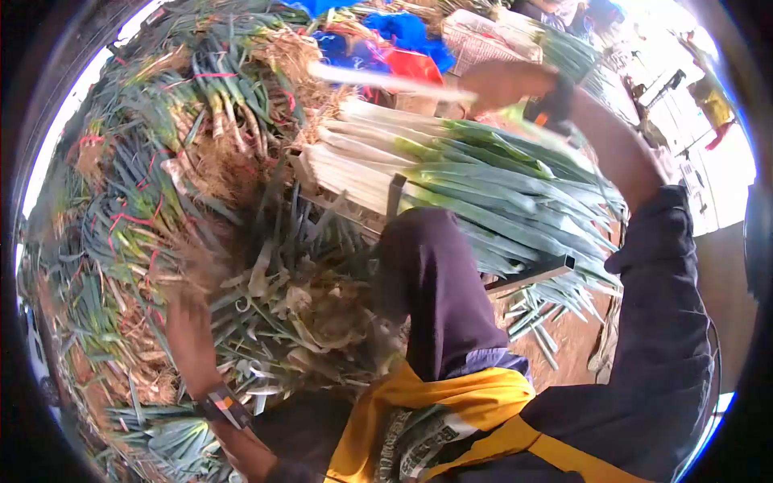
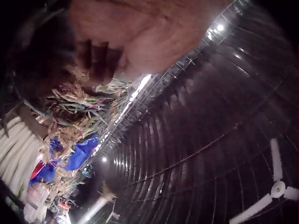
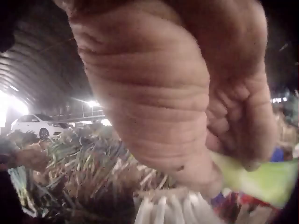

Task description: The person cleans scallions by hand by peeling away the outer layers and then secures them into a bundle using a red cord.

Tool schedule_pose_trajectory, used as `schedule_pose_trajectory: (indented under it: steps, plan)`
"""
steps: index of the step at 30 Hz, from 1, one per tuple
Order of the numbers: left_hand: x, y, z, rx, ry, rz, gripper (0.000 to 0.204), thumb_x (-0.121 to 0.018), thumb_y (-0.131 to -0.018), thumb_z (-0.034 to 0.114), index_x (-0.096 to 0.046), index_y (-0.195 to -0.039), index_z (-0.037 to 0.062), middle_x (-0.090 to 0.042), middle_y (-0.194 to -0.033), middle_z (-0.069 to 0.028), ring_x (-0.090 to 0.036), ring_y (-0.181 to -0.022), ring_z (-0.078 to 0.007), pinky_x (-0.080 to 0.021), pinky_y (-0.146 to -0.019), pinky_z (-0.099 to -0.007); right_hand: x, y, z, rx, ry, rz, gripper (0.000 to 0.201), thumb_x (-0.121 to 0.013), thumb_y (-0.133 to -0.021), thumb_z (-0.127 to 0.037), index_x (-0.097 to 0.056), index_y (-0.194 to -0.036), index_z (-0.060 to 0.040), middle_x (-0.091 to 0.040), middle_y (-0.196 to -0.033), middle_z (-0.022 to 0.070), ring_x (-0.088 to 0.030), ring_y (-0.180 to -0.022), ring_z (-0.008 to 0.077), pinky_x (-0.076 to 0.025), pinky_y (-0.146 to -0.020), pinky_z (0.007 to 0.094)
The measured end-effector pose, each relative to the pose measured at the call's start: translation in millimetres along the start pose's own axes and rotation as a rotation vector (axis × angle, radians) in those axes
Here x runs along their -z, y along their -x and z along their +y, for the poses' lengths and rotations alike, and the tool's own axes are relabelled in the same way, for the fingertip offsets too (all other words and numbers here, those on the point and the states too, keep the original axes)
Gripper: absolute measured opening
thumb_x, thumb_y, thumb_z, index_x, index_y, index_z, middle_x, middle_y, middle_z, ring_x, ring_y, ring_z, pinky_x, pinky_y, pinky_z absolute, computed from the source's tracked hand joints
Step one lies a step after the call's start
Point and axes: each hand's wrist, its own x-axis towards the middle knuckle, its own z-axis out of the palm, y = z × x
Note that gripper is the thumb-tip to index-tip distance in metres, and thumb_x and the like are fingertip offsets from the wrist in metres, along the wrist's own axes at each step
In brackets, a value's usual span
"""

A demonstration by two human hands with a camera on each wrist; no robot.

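My right hand (image 1: 507, 84) grips a single leek (image 1: 386, 80), held above the stacked leeks (image 1: 354, 169) with its white end pointing left. In the right wrist view, thumb and fingers of the right hand (image 3: 163, 88) close round the pale green part of the leek (image 3: 257, 179). My left hand (image 1: 191, 330) is low at the left, over the root-covered bundles, its far end blurred. In the left wrist view, fingers of the left hand (image 2: 131, 37) bend downward in shadow; whether they hold anything cannot be told.
Tied leek bundles (image 1: 225, 105) are heaped along the left. Loose leaves and peelings (image 1: 322, 314) lie between the heap and my raised knee (image 1: 439, 282). A metal frame (image 1: 539, 274) surrounds the stacked leeks. Behind them are blue plastic (image 1: 403, 32) and a crate (image 1: 487, 40).
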Motion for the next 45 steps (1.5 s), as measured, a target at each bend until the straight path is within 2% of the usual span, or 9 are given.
schedule_pose_trajectory:
  steps: [3, 7, 13, 17, 21, 28, 38, 42, 45]
  plan:
    - [-35.2, 0.0, -3.6, 0.029, -0.094, 0.080, 0.042, -0.048, -0.109, 0.030, -0.052, -0.144, 0.0068, -0.058, -0.134, -0.0042, -0.055, -0.119, -0.0168, -0.043, -0.105, -0.0354, -97.5, -36.8, 3.8, 0.175, -0.228, -0.066, 0.039, -0.074, -0.081, -0.033, -0.070, -0.079, 0.0051, -0.064, -0.067, 0.0197, -0.060, -0.061, 0.0329, -0.048, -0.058, 0.0502]
    - [-76.1, -3.9, -1.9, 0.130, -0.088, 0.299, 0.035, -0.059, -0.105, 0.029, -0.061, -0.134, 0.0095, -0.062, -0.117, -0.0005, -0.057, -0.102, -0.0129, -0.047, -0.093, -0.0312, -160.7, -77.9, 2.1, 0.246, -0.260, -0.117, 0.029, -0.067, -0.081, -0.019, -0.064, -0.074, 0.0084, -0.056, -0.058, 0.0141, -0.056, -0.055, 0.0239, -0.043, -0.050, 0.0423]
    - [-81.8, -22.8, -36.6, 0.254, -0.137, 0.371, 0.035, -0.062, -0.103, 0.034, -0.066, -0.127, 0.0091, -0.063, -0.106, 0.0015, -0.058, -0.092, -0.0123, -0.048, -0.086, -0.0293, -116.5, -91.7, -18.2, 0.114, -0.671, -0.161, 0.029, -0.064, -0.085, -0.019, -0.053, -0.069, 0.0029, -0.052, -0.057, 0.0057, -0.056, -0.055, 0.0136, -0.045, -0.051, 0.0378]
    - [-90.9, -35.9, -47.1, 0.268, -0.252, 0.315, 0.033, -0.059, -0.105, 0.032, -0.065, -0.126, 0.0076, -0.061, -0.104, -0.0003, -0.056, -0.094, -0.0123, -0.048, -0.089, -0.0315, -158.1, -120.5, -53.3, 0.244, -0.344, 0.374, 0.034, -0.067, -0.090, -0.028, -0.063, -0.076, 0.0034, -0.062, -0.065, 0.0202, -0.064, -0.067, 0.0373, -0.053, -0.069, 0.0487]
    - [-106.9, -28.4, -43.9, 0.231, -0.381, 0.232, 0.035, -0.062, -0.104, 0.035, -0.066, -0.127, 0.0094, -0.063, -0.105, 0.0009, -0.058, -0.095, -0.0121, -0.047, -0.088, -0.0304, -111.8, -98.5, -44.3, -0.005, -0.450, -0.205, 0.050, -0.071, -0.091, -0.043, -0.066, -0.083, 0.0060, -0.065, -0.076, 0.0260, -0.066, -0.077, 0.0433, -0.051, -0.078, 0.0530]
    - [-105.1, -24.2, -38.2, 0.311, -0.232, 0.282, 0.037, -0.060, -0.105, 0.034, -0.065, -0.130, 0.0078, -0.063, -0.108, 0.0009, -0.058, -0.100, -0.0124, -0.047, -0.088, -0.0305, -105.1, -64.3, -48.9, -0.030, -0.524, -0.363, 0.057, -0.078, -0.086, -0.048, -0.063, -0.080, 0.0067, -0.063, -0.065, 0.0187, -0.068, -0.061, 0.0293, -0.053, -0.057, 0.0436]
    - [-113.8, -39.7, -37.2, 0.182, -0.349, 0.134, 0.029, -0.060, -0.104, 0.027, -0.067, -0.124, 0.0063, -0.063, -0.103, -0.0020, -0.061, -0.093, -0.0145, -0.050, -0.087, -0.0312, -113.8, -61.2, -63.6, 0.003, -0.502, -0.297, 0.047, -0.077, -0.087, -0.043, -0.067, -0.082, 0.0023, -0.060, -0.059, 0.0138, -0.063, -0.056, 0.0308, -0.050, -0.055, 0.0447]
    - [-123.7, -23.2, -32.8, 0.165, -0.158, 0.130, 0.031, -0.060, -0.105, 0.027, -0.067, -0.124, 0.0039, -0.069, -0.111, -0.0064, -0.065, -0.096, -0.0153, -0.052, -0.090, -0.0312, -110.8, -55.0, -46.6, 0.409, -0.241, 0.026, 0.053, -0.069, -0.092, -0.053, -0.066, -0.093, 0.0003, -0.067, -0.087, 0.0173, -0.065, -0.087, 0.0317, -0.050, -0.074, 0.0463]
    - [-122.6, 0.4, -28.4, 0.193, -0.141, 0.001, 0.038, -0.063, -0.104, 0.034, -0.067, -0.128, 0.0047, -0.068, -0.106, -0.0016, -0.065, -0.097, -0.0149, -0.052, -0.091, -0.0312, -46.4, -63.9, -78.1, 0.169, -0.122, -0.166, 0.062, -0.068, -0.092, -0.052, -0.065, -0.129, -0.0013, -0.067, -0.123, 0.0220, -0.062, -0.116, 0.0389, -0.048, -0.102, 0.0475]
